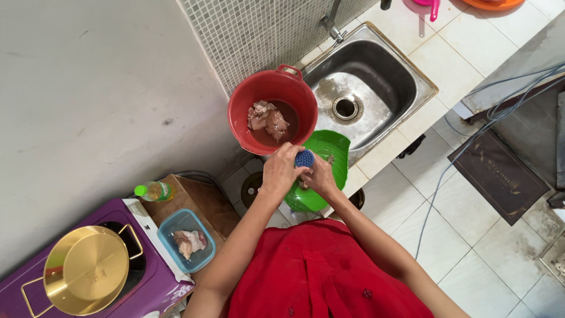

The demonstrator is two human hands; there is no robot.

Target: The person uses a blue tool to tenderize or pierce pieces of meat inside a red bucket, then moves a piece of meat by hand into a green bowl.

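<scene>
Near left: gold pot [85,270] lidded on a purple stove [154,288]; just beside it a blue tub [187,240] holding raw meat pieces. Left hand [281,171] fingers curled onto a blue knobbly scrubber [304,158]; right hand [321,175] closed on something, probably meat, hard to see. Both over a green board [329,168]. Farther: red bucket [272,110] with meat in reddish water, then the steel sink [376,70].
</scene>
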